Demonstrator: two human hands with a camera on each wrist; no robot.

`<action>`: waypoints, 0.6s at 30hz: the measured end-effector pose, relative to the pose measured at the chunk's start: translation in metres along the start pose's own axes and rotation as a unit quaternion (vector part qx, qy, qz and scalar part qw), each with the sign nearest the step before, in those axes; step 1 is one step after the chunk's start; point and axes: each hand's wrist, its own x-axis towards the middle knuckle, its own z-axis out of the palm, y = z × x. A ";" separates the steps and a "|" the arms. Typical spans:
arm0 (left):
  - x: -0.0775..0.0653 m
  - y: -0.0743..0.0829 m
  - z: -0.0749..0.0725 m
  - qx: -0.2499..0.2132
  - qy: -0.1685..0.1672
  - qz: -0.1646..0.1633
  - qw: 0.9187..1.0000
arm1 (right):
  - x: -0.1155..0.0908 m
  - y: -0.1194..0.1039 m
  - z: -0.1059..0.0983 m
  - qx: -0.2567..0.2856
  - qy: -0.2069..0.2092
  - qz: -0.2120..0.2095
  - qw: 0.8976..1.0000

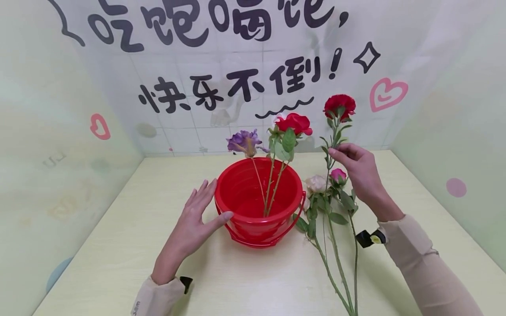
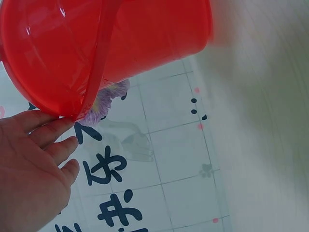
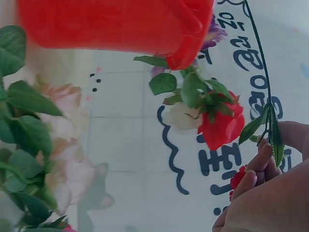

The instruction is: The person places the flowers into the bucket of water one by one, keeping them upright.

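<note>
A red carnation (image 1: 340, 106) stands upright above the table, its leafy stem pinched between the thumb and fingers of my right hand (image 1: 361, 177). The right wrist view shows its green leaves (image 3: 274, 137) at the fingertips and only a little of the bloom. My left hand (image 1: 193, 224) touches the near left rim of a red bucket (image 1: 258, 230) with fairly straight fingers, thumb spread apart. Inside the bucket lean a purple flower (image 1: 244, 142), a red rose (image 1: 294, 123) and a white flower, mostly hidden behind the rose in the head view.
Right of the bucket, several long-stemmed flowers lie on the pale table (image 1: 130, 237), among them a cream rose (image 1: 316, 183) and a pink rose (image 1: 338, 175). Their stems run to the front edge. A printed backdrop (image 1: 221, 57) closes off the back and sides.
</note>
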 end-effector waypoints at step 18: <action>0.000 0.001 0.000 -0.003 0.003 -0.001 1.000 | 0.029 -0.045 0.036 0.118 0.024 -0.084 0.989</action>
